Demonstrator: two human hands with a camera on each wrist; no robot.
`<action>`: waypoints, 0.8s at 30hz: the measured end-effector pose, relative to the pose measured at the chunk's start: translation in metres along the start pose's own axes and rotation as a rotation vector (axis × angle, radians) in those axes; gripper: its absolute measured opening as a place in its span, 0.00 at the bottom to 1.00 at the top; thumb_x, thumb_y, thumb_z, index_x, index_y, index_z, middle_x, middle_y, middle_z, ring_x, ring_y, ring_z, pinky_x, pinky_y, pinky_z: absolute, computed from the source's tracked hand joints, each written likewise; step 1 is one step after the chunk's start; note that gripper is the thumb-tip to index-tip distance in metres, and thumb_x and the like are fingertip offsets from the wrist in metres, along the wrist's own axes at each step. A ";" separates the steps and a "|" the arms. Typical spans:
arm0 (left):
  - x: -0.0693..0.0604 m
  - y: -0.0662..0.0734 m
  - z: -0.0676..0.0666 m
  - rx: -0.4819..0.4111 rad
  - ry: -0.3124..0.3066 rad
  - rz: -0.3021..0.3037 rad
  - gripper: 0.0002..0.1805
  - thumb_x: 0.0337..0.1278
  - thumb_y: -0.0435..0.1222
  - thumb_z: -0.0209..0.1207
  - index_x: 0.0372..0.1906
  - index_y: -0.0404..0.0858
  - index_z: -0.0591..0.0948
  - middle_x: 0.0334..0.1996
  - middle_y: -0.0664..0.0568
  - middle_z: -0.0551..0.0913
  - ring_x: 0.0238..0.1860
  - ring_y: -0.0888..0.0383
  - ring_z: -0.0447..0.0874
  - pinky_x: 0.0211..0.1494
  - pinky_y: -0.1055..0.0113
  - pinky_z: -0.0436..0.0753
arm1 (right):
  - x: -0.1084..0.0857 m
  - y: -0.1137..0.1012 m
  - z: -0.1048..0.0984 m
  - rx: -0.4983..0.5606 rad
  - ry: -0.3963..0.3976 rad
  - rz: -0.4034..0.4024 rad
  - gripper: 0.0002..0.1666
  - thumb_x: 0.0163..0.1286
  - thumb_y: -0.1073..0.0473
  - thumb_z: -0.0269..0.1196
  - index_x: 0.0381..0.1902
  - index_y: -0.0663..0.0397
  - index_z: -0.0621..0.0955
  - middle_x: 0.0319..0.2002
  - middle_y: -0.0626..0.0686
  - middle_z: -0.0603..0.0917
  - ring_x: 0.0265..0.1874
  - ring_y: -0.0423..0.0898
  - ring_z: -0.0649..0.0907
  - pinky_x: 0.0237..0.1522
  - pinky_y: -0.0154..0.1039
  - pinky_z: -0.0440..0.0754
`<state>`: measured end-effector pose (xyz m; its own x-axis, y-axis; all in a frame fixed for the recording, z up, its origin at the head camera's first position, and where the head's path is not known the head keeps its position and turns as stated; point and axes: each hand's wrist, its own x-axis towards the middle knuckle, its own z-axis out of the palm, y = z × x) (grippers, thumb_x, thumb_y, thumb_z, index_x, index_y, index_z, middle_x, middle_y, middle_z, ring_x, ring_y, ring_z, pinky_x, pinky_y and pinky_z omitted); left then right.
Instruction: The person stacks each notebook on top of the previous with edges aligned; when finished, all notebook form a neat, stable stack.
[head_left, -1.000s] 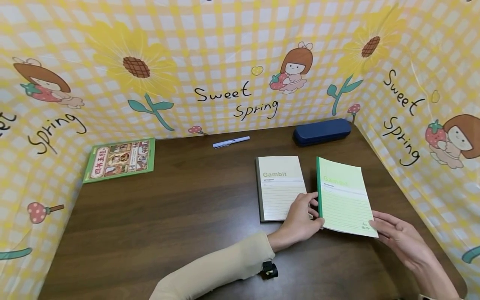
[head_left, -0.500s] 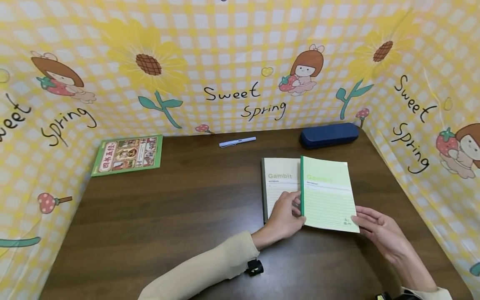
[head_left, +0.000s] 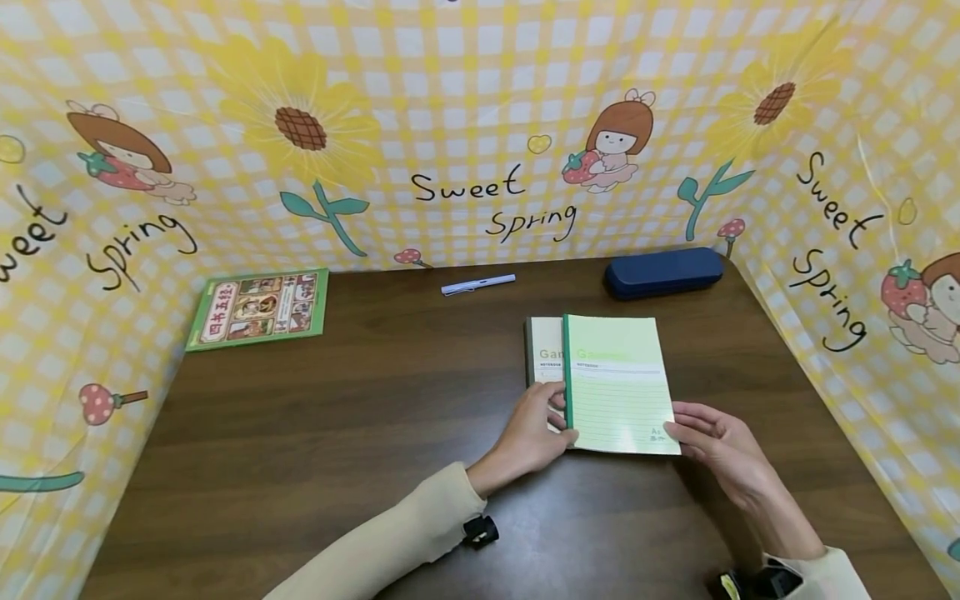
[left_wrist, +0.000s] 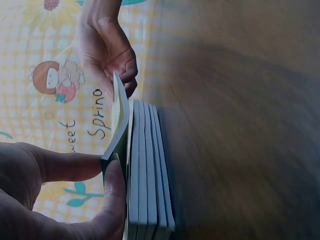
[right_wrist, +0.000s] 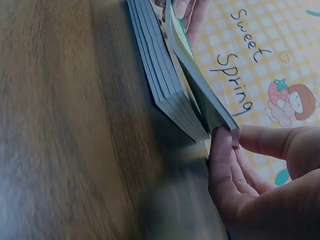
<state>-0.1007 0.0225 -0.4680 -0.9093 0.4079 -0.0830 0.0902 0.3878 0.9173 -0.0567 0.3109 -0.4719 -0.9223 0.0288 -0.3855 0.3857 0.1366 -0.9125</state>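
Observation:
A green notebook (head_left: 618, 383) with a dark green spine is held over a stack of several notebooks (left_wrist: 146, 170), covering most of the top grey-spined one (head_left: 547, 333). My left hand (head_left: 528, 429) pinches its spine near the lower left corner between thumb and fingers. At the lower right corner my right hand (head_left: 723, 446) pinches it, thumb on top and fingers beneath. In the right wrist view the green notebook (right_wrist: 202, 85) bends slightly, and a gap shows between its right side and the stack (right_wrist: 157, 70).
A dark blue case (head_left: 663, 272) lies at the back right of the brown table (head_left: 337, 417). A light purple pen (head_left: 478, 285) lies at the back middle. At the back left is a green-bordered picture book (head_left: 258, 308). Checked yellow cloth (head_left: 465, 100) walls the back and sides.
Both hands have carried the green notebook left, from beside the stack to over it. The notebook has also turned straighter, and the head view has shifted slightly.

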 end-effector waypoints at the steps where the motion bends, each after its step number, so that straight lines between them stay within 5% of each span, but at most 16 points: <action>1: -0.001 -0.001 -0.002 0.004 0.004 0.001 0.35 0.55 0.24 0.71 0.69 0.27 0.73 0.51 0.39 0.78 0.43 0.48 0.89 0.45 0.69 0.86 | 0.001 -0.001 0.002 -0.005 -0.003 -0.009 0.36 0.74 0.60 0.67 0.71 0.73 0.67 0.43 0.33 0.87 0.42 0.32 0.86 0.43 0.30 0.85; 24: -0.012 -0.013 -0.034 0.089 0.055 -0.053 0.34 0.57 0.28 0.71 0.69 0.27 0.74 0.51 0.40 0.81 0.45 0.49 0.88 0.49 0.61 0.88 | 0.010 -0.009 0.039 -0.222 0.064 -0.145 0.30 0.70 0.57 0.72 0.64 0.69 0.79 0.48 0.57 0.88 0.35 0.33 0.87 0.37 0.36 0.89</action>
<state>-0.1044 -0.0159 -0.4659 -0.9346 0.3394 -0.1069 0.0744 0.4803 0.8740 -0.0681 0.2710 -0.4728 -0.9700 0.0551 -0.2369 0.2407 0.3576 -0.9023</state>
